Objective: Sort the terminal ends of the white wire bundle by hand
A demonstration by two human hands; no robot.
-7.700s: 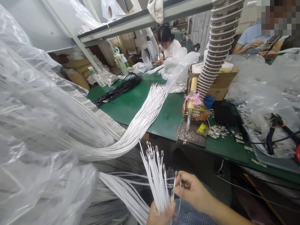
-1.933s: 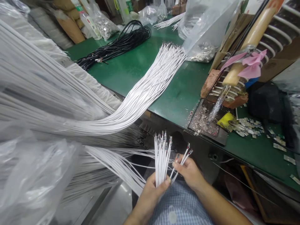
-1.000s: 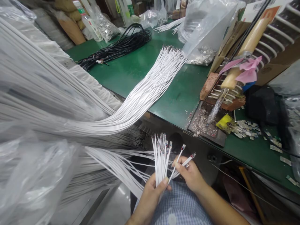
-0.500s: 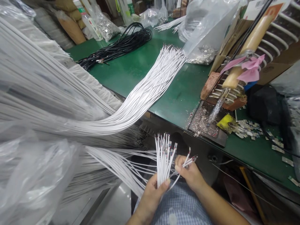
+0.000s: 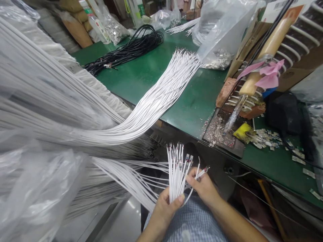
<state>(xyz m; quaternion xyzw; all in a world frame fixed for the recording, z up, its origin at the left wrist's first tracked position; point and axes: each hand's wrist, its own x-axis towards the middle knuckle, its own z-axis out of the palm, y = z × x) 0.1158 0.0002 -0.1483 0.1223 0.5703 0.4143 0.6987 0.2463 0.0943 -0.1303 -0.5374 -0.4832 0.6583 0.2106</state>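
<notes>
My left hand (image 5: 168,205) is closed round a bunch of white cables (image 5: 176,178), whose ends with small metal connectors point up. Just to the right, my right hand (image 5: 202,185) pinches a few white cables whose tips (image 5: 206,169) stick out past its fingers. One of these cables has a bare-looking end without a visible metal shell. From the held bunch, long white cable lengths (image 5: 123,174) trail off to the left. Above my hands, a thick bundle of white cables (image 5: 156,97) lies across the green table (image 5: 196,111) and hangs over its edge.
On the table lie a coil of black cables (image 5: 131,47) and a bag of metal connectors (image 5: 114,30). A soldering iron (image 5: 248,84) rests in a spring holder at right, beside a yellow sponge (image 5: 242,131) and scattered connector pieces (image 5: 270,139). Clear plastic (image 5: 37,188) covers cables at left.
My right hand has shifted slightly left, towards the bunch, with its cables. Another connector end now stands at the right side of the bunch. My left hand has hardly moved.
</notes>
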